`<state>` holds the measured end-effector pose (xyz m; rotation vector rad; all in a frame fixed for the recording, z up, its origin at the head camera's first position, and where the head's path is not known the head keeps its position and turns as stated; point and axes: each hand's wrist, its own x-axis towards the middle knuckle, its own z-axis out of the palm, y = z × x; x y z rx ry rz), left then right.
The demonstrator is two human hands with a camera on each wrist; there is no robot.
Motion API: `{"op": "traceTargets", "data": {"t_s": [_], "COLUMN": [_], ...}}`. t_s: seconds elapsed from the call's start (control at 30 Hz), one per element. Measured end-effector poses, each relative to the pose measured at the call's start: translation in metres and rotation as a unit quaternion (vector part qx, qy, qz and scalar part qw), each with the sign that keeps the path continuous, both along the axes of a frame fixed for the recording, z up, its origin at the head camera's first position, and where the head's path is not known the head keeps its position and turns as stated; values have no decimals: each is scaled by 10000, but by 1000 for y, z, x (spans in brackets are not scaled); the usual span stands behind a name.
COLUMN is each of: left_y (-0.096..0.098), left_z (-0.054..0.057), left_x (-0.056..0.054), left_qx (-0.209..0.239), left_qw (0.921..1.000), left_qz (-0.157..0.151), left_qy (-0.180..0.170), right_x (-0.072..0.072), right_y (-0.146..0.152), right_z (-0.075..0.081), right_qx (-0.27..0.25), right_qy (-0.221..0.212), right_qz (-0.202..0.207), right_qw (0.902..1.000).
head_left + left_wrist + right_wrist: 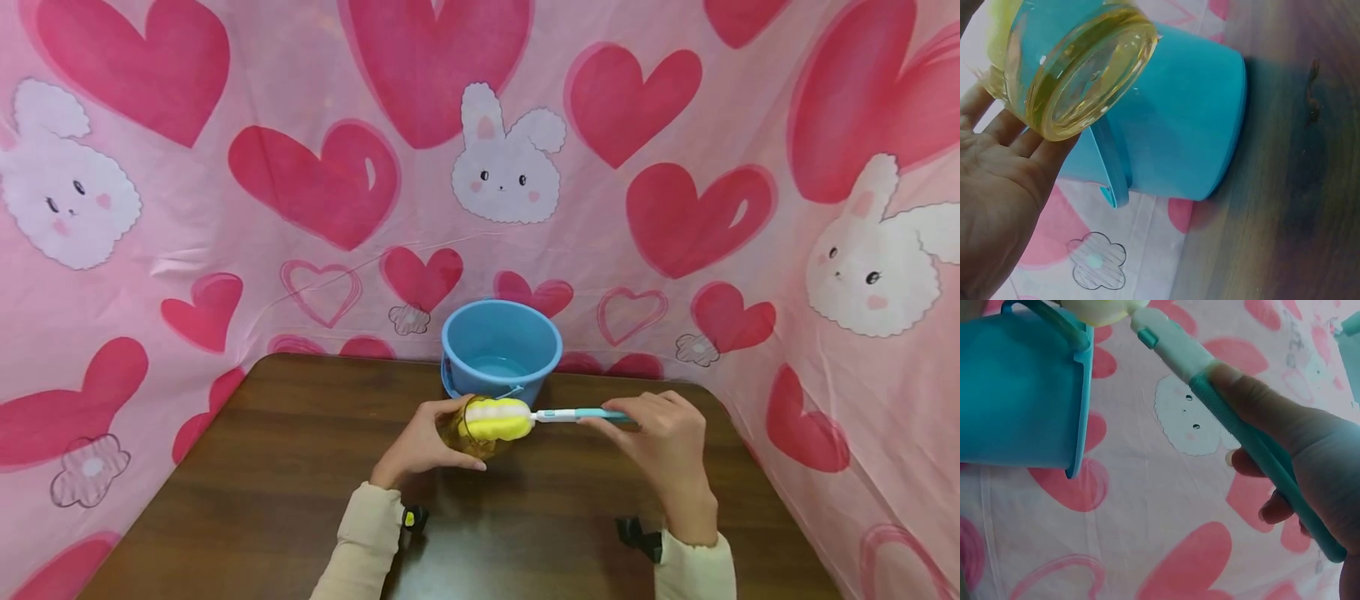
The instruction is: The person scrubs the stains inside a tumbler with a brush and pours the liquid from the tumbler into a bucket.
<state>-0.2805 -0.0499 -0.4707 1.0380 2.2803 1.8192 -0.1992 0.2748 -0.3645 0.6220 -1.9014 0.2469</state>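
Note:
My left hand [411,448] grips an amber glass cup [1094,78] tipped on its side, its thick base facing the camera in the left wrist view. The sponge head of a bottle brush [510,421], yellow and white, sits partly inside the cup's mouth, seen through the glass. From the right, my right hand [670,437] holds the brush by its white and teal handle [1235,422], thumb along one side and fingers curled round the other. Both hands are raised in front of the blue bucket [463,346].
The bucket stands at the back of a dark wooden table [300,450], its handle [1110,165] hanging down at the side. A pink cloth [300,275] with hearts and rabbits hangs behind and along both sides. Black straps and mounts [637,537] sit at the wrists.

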Motion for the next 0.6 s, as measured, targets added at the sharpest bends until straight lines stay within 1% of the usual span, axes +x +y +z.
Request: {"op": "traceTargets", "data": {"t_s": [0.1,0.2,0.33,0.43,0.6], "left_y": [1,1,0,1,4], "left_z": [-2,-3,-3,-4,-5], "left_x": [-2,-2,0,1,1], "left_qx": [52,37,-68,-129,-297], "left_qw": [9999,9996,9997,9998,9992], "left_qz": [42,117,152,158,226], "left_qy": [155,259,171,90,154], "right_x": [1,1,0,-2,0], "right_y": [-3,-6,-10,-12,-12], "right_z": [1,1,-2,-4,-5], "right_qx": [204,278,350,383,420], "right_qy": [58,16,-79,-61,-42], "right_qz": [113,254,451,542,551], "right_qw": [9997,9993,9983,9978,9976]}}
